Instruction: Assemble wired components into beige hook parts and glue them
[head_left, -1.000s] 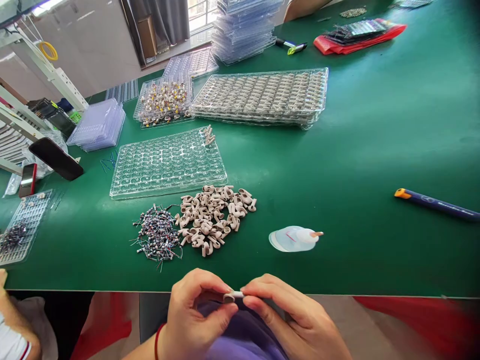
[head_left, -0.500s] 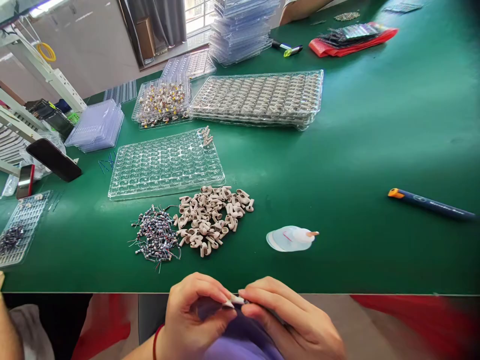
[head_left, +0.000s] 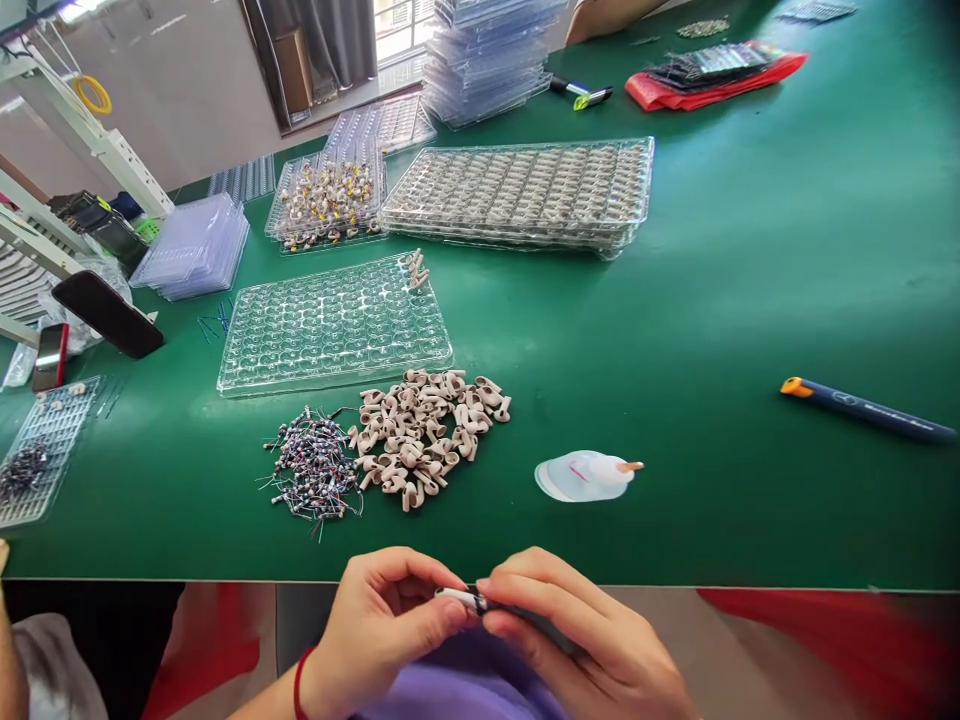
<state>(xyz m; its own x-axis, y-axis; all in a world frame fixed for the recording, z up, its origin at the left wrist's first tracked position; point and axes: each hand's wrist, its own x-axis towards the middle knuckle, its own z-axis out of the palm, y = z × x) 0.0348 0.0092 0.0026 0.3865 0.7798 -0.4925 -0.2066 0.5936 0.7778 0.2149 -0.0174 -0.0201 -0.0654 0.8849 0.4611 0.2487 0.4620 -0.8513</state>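
Observation:
At the table's front edge, my left hand (head_left: 394, 620) pinches a small pale earbud shell (head_left: 459, 598) between thumb and index finger. A black band or part shows at the shell's right end. My right hand (head_left: 577, 630) is closed close against that end, fingertips touching it. A slim dark thing (head_left: 536, 622) runs back under the right fingers; its kind is mostly hidden. Ahead lie a heap of beige earbud shells (head_left: 412, 455) and a heap of tiny wired parts (head_left: 313, 465). To their right a squeeze bottle (head_left: 583, 477) with an orange-brown tip lies on its side.
A clear moulded tray (head_left: 330, 330) holds a few shells at its far right corner. Behind it stand filled trays (head_left: 517, 195) and a tray of white-and-yellow parts (head_left: 326, 200). A dark blue pen-like tool (head_left: 862, 408) lies right. Phones (head_left: 107, 313) stand left. Another person's arm (head_left: 611, 18) shows at the back.
The shell has turned in my left fingers, so its pale stem and black end now show. My left thumb has shifted along it. The right hand has barely moved.

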